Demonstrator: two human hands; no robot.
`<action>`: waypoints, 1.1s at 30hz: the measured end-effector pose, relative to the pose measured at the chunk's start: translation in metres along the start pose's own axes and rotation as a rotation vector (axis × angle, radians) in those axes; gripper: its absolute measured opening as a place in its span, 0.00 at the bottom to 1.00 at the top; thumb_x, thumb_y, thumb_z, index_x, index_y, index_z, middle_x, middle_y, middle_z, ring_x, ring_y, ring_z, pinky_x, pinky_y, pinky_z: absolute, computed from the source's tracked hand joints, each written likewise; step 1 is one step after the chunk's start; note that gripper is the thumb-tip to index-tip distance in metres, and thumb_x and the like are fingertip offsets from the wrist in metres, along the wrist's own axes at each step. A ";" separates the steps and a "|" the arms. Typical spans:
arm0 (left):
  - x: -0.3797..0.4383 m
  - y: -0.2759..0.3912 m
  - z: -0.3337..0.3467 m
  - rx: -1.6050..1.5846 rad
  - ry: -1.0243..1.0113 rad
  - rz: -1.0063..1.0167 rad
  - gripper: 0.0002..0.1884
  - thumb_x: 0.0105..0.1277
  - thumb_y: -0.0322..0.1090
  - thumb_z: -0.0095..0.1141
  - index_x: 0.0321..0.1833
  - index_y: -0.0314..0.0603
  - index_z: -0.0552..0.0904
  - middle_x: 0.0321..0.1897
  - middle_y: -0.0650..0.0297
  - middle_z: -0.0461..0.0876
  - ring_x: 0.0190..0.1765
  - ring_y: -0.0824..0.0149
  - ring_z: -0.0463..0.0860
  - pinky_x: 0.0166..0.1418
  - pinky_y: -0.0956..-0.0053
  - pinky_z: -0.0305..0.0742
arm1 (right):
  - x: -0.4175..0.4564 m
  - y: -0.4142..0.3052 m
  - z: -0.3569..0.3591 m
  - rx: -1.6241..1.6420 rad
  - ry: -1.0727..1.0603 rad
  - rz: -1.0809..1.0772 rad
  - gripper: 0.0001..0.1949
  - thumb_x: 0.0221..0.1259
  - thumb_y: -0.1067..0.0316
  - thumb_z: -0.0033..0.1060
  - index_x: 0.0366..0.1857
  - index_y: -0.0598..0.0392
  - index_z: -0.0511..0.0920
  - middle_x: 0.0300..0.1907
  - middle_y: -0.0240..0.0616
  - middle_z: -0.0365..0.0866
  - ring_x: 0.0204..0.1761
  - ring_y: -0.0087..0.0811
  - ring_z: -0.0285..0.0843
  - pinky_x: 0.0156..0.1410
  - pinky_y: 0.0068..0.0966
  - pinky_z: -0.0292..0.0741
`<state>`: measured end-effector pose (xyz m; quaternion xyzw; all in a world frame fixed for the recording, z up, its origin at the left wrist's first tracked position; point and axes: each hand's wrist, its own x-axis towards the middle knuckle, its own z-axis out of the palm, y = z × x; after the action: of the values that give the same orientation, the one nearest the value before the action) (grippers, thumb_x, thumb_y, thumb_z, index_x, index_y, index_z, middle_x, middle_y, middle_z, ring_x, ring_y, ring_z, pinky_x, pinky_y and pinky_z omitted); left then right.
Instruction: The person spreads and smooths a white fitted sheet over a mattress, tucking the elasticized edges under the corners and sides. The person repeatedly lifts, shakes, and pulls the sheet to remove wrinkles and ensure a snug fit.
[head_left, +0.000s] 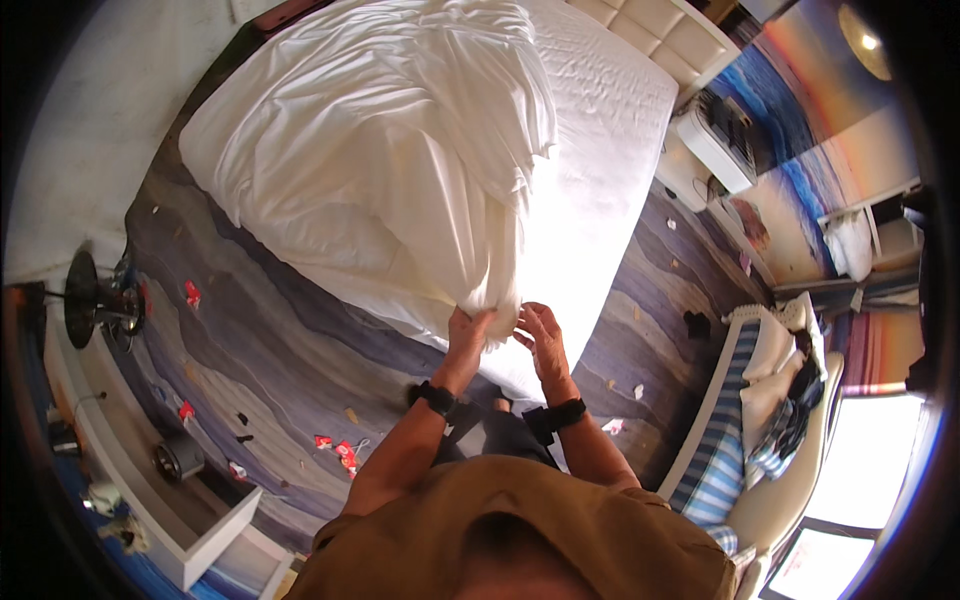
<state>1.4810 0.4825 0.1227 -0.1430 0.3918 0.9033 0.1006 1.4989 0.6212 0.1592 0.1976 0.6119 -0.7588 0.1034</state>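
A white duvet or its cover, heavily creased, lies bunched over the left part of the bed. Its near end is gathered into a narrow fold in front of me. My left hand grips that fold from the left, thumb on top. On the other side my right hand has its bent fingertips at the fold's right edge; whether they pinch the cloth is unclear. Beneath and to the right is the mattress with a white covering, its near part washed out by bright light.
Red wrappers and other litter lie on the wavy-patterned carpet. At left are a fan-like black object and a long white cabinet. A sofa with striped covering and clothes stands right. A padded headboard is beyond the bed.
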 end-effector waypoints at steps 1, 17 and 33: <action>-0.004 0.000 0.004 0.014 0.004 0.004 0.16 0.64 0.26 0.57 0.55 0.36 0.75 0.47 0.61 0.82 0.47 0.69 0.82 0.50 0.74 0.79 | 0.005 -0.005 -0.003 0.005 -0.011 0.041 0.28 0.67 0.47 0.56 0.59 0.61 0.67 0.53 0.43 0.75 0.54 0.33 0.74 0.58 0.31 0.71; -0.073 -0.135 0.067 0.337 0.178 0.092 0.19 0.59 0.29 0.63 0.54 0.37 0.79 0.44 0.66 0.82 0.47 0.71 0.79 0.52 0.77 0.73 | 0.061 0.031 -0.126 -0.161 -0.567 0.356 0.20 0.62 0.54 0.62 0.51 0.58 0.77 0.36 0.32 0.82 0.32 0.22 0.77 0.31 0.20 0.71; -0.079 -0.167 0.048 0.262 0.502 0.071 0.18 0.65 0.39 0.58 0.52 0.31 0.80 0.44 0.61 0.83 0.44 0.67 0.82 0.51 0.73 0.75 | 0.041 0.033 -0.134 -0.150 -0.658 0.453 0.16 0.63 0.57 0.57 0.50 0.54 0.75 0.37 0.30 0.79 0.35 0.23 0.77 0.38 0.23 0.71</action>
<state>1.5957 0.6244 0.0671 -0.3341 0.5225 0.7844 -0.0139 1.4986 0.7470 0.0896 0.0659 0.5407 -0.6929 0.4724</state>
